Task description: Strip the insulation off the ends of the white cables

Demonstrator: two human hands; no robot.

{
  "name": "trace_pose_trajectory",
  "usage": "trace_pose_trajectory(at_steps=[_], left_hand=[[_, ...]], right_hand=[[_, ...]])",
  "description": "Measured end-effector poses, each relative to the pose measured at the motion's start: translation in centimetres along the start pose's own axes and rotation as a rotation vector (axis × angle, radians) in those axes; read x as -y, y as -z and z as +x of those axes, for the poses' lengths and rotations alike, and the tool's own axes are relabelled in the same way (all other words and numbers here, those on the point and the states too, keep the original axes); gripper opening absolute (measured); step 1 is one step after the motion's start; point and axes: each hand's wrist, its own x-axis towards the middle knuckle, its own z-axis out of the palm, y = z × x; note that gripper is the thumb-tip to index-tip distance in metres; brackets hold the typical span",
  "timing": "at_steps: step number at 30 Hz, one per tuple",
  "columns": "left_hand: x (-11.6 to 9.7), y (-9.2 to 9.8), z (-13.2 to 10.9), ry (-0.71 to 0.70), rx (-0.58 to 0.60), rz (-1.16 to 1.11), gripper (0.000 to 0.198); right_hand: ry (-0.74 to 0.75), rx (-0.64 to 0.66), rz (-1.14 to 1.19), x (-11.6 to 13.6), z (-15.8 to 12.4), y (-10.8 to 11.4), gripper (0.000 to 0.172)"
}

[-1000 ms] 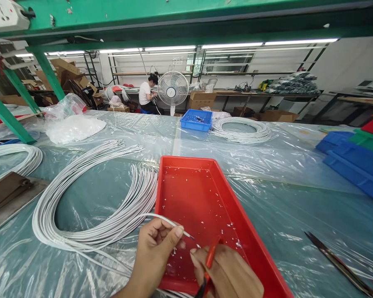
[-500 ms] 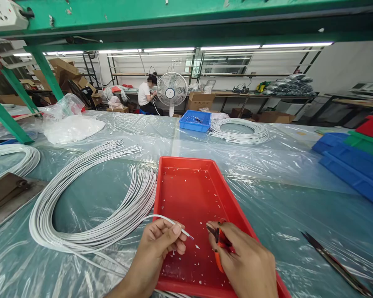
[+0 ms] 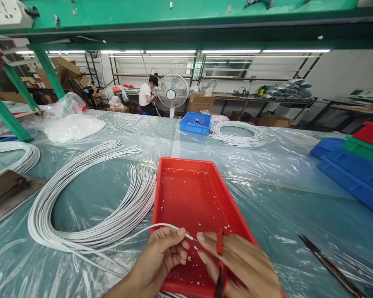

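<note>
Over the red tray point(image 3: 186, 198), my left hand point(image 3: 164, 256) pinches a white cable point(image 3: 164, 225) between thumb and forefinger, close to its stripped end. From there the cable curves left toward a large coil of white cables point(image 3: 62, 240) lying beside the tray. My right hand point(image 3: 248, 265), slightly blurred, holds small orange-handled cutters point(image 3: 220, 244) across its fingers, with the dark jaws turned down toward me. Its thumb and fingertips are at the cable's tip; whether they touch it I cannot tell. Small white scraps are scattered in the tray.
A long pointed metal tool point(image 3: 329, 265) lies right of the tray. Stacked blue bins point(image 3: 354, 169) stand at the far right. Farther back are a blue tray point(image 3: 195, 124) and another cable coil point(image 3: 239, 134). A green beam point(image 3: 186, 20) crosses overhead. A person sits beyond, near a fan.
My right hand has moved left to the cable's tip, and the cutters have swung round so their jaws point down instead of toward the cable. My left hand still holds the cable.
</note>
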Motion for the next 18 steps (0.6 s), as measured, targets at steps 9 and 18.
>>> trace_pose_trajectory(at_steps=[9,18], left_hand=[[0.3,-0.1,-0.4,0.036,0.1,0.046,0.018],[0.6,-0.7,-0.9,-0.125,0.089,0.042,0.013]], right_hand=[[0.062,0.08,-0.023,0.0,0.3,0.1,0.03],[-0.941,-0.014,0.796,1.2,-0.9,-2.3,0.012]])
